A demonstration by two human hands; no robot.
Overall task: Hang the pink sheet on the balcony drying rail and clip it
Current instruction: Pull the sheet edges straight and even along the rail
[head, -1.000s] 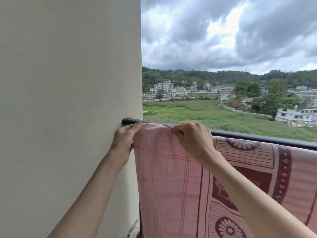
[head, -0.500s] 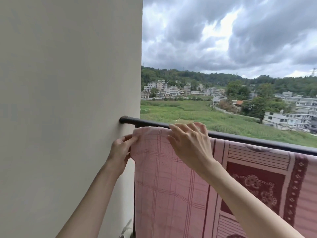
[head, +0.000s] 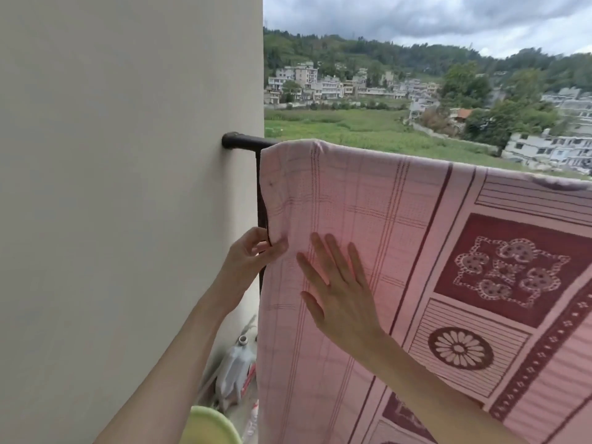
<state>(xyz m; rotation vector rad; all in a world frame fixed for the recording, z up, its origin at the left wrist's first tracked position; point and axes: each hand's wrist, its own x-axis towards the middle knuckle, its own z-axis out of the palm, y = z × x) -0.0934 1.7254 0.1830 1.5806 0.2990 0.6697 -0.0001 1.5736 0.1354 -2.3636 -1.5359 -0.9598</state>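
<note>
Pink sheet (head: 368, 203) draped over balcony drying rail (head: 243, 143), hanging down balcony side; rail end fixed into wall (head: 128, 187) at 9 o'clock. Left edge of sheet pinched in grip of left hand (head: 248, 257), thumb on front face. Right hand (head: 336, 293) laid flat on fabric, fingers spread wide, nothing held. Plastic jug (head: 232, 370) and green basin (head: 208, 426) seen at 6 o'clock.

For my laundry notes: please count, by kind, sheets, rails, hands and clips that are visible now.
Pink sheet: 1
Rail: 1
Hands: 2, left hand and right hand
Clips: 0 visible
Total: 4
</note>
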